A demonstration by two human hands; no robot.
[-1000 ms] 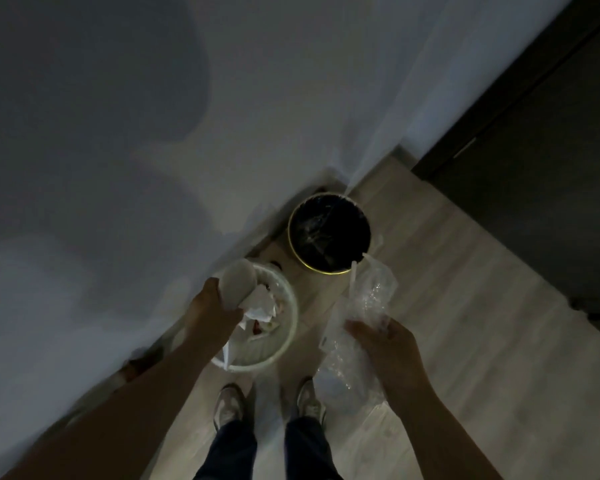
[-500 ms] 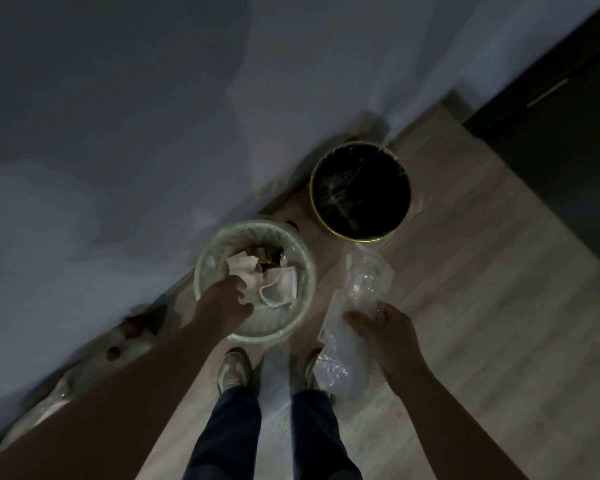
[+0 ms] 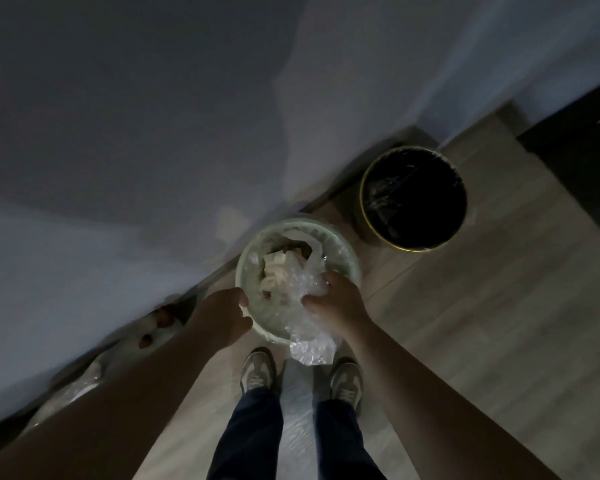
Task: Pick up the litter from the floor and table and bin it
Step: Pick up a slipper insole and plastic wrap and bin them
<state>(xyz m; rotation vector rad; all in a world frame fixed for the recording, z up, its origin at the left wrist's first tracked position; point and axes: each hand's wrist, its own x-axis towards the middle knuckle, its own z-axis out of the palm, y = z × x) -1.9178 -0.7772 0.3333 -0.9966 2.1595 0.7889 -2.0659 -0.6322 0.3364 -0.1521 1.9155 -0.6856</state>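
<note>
A pale green round bin stands on the floor by the wall, with crumpled white paper litter inside. My right hand is over the bin's near right side, shut on a clear crinkled plastic bag that drapes into the bin and hangs over its front rim. My left hand sits at the bin's left rim, fingers curled against the edge; it holds no litter that I can see.
A black bin with a gold rim stands to the right, lined with dark plastic. The wall runs diagonally behind both bins. My two shoes stand on the wooden floor just in front. Blurred plastic and small brown things lie along the wall at left.
My left hand let the white paper drop into the green bin and drew back to its rim. My right hand swung the plastic bag left, over and into the green bin.
</note>
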